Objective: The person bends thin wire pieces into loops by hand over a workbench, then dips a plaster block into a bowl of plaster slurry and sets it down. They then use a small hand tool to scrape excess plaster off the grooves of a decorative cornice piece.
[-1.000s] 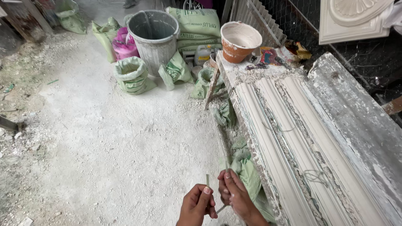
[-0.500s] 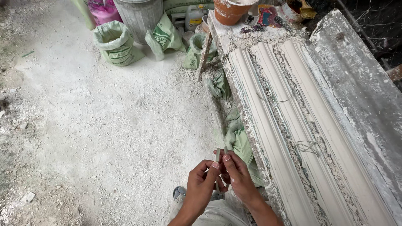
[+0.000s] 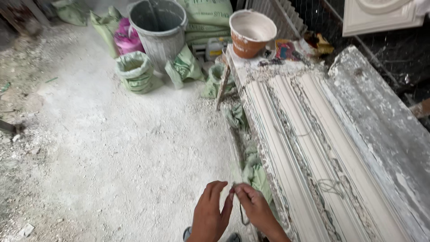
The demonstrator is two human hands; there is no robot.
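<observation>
Fingertips of both hands are meeting low in the frame: the left hand (image 3: 210, 215) and the right hand (image 3: 256, 210) are pinching between them a thin, dark loop of wire or cord (image 3: 242, 214), whose lower end is hanging down below the right thumb. Whether the other fingers are curled tight cannot be told. The strand is looking light and limp, likely bending at any pull and easy to lose if the pinch loosens, so the sure hold seems to be close to the fingertips, near the top of the loop. It is hanging over the dusty white floor (image 3: 112, 148), just beside the long white ribbed plaster moulding bed (image 3: 313, 148), whose crusted near edge is running close past the right wrist. Crumpled green sacking (image 3: 256, 172) is lying along that edge. Open room is lying leftward over the floor; farther off a grey bucket (image 3: 159, 27), a green sack (image 3: 133, 71) and an orange tub (image 3: 251, 33) are standing well apart.
</observation>
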